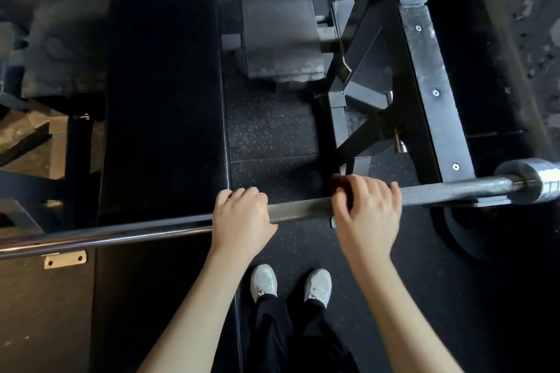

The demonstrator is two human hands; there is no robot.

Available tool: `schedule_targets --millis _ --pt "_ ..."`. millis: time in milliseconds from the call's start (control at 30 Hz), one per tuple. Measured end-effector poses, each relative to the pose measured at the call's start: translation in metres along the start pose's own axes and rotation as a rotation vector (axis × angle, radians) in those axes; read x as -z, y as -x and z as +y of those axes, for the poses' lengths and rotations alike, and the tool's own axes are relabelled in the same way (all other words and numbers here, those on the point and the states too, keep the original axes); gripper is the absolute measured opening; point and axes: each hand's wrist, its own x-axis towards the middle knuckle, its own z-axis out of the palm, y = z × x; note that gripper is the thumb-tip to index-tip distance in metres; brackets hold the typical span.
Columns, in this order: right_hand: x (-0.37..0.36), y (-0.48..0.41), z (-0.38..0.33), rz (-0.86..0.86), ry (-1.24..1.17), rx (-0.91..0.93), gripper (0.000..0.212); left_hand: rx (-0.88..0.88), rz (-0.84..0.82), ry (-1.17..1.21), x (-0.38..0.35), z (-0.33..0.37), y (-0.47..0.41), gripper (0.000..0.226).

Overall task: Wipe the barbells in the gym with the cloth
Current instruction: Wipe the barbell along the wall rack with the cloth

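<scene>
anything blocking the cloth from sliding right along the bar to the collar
Nothing visible on the bar between the right hand with the cloth and the collar; the rack sits close behind it near the collar.

Barbell (303, 210) across the view, bench (163, 100) behind it, rack (424, 54) at right

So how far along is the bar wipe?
Done: can't tell; no stretch looks visibly cleaner. In hand: left hand grips the bar, right hand holds the dark red cloth on the knurling. Left: probably the run out to the sleeve and the smooth length by the bench.
</scene>
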Motion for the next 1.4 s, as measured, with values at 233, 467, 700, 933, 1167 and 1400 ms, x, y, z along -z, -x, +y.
schedule_targets --millis 233,467,700,933,1167,1400 --pt "-0.020 0.014 -0.050 -0.163 -0.072 0.410 0.027 0.043 -0.235 0.113 0.020 -0.047 0.021 0.043" --pt "-0.017 0.024 -0.051 -0.117 -0.033 0.175 0.032 0.074 -0.157 0.304 0.020 -0.052 0.027 0.056" --pt "-0.012 0.022 -0.043 -0.247 -0.065 0.515 0.037 0.072 -0.170 0.303 0.017 -0.056 0.025 0.057" --pt "-0.017 0.028 -0.053 -0.043 -0.060 0.074 0.034 0.049 -0.034 0.251 0.011 -0.050 0.034 0.075" --pt "0.004 0.006 0.010 -0.090 0.010 0.361 0.033 0.067 0.003 0.185 0.008 -0.042 0.040 0.072" --pt "-0.013 0.023 -0.026 -0.015 -0.102 0.180 0.033 0.035 0.076 0.194 0.005 -0.027 0.036 0.056"
